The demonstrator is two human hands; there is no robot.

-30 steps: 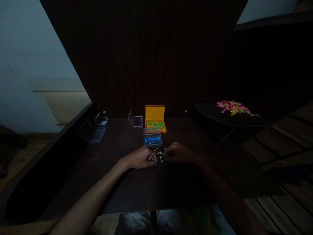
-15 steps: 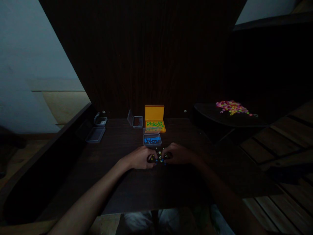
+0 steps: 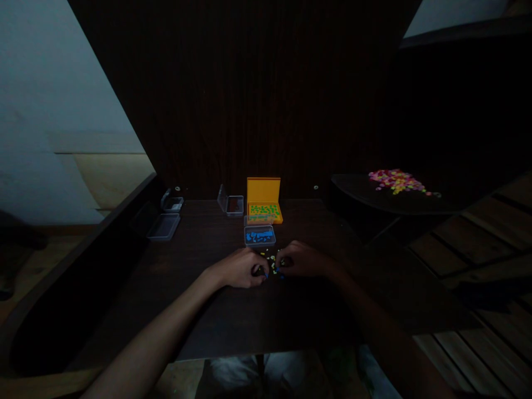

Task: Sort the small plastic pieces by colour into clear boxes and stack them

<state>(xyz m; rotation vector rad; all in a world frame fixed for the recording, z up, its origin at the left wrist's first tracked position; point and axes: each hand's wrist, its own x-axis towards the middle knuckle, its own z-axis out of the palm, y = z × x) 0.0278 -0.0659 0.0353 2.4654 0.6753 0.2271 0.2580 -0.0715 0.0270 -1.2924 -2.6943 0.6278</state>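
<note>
My left hand (image 3: 241, 268) rests low over the dark table, thumb and forefinger pinched together on a small blue piece (image 3: 266, 276). Facing it, my right hand (image 3: 302, 259) has its fingertips closed on another little blue piece (image 3: 279, 270). Between the hands lie several tiny loose pieces (image 3: 273, 265), pale, yellow and blue. Just beyond them stands a clear plastic box (image 3: 260, 244) holding blue pieces. Behind that, an open yellow case (image 3: 263, 190) contains green pieces. The exact shape of the tiny pieces is too small to make out.
A clear box with dark contents (image 3: 235, 205) stands left of the yellow case. Farther left are a clear open box (image 3: 164, 228) and a smaller box with something white (image 3: 173, 205). On the right, a raised shelf (image 3: 357, 191) bears a heap of pink and yellow pieces (image 3: 397, 181).
The thumb and forefinger of my left hand have closed together on a blue piece. My right hand stays nearly in place, at a blue piece. The view has shifted slightly.
</note>
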